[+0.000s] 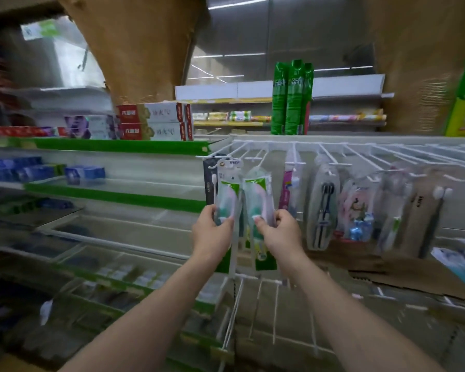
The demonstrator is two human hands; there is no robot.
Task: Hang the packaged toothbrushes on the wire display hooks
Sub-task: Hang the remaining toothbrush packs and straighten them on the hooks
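My left hand (212, 233) grips a green-and-white toothbrush pack (227, 191) whose top sits at a white wire hook (220, 159) at the left end of the rack. Beside it, my right hand (278, 232) pinches a second, similar toothbrush pack (258, 191) held upright; its top reaches the neighbouring hook (254, 158), and whether it hangs there I cannot tell. A dark pack (208, 181) hangs behind the left one. Further right, several other toothbrush packs (322, 205) hang from the white wire hooks (333, 154).
Shelves with green edges (118, 146) at the left carry toothpaste boxes (153, 122). Tall green packages (291, 98) stand on top behind the rack. Brown cardboard (360, 264) lies below the hanging packs, and more bare wire hooks (253, 304) stick out lower down.
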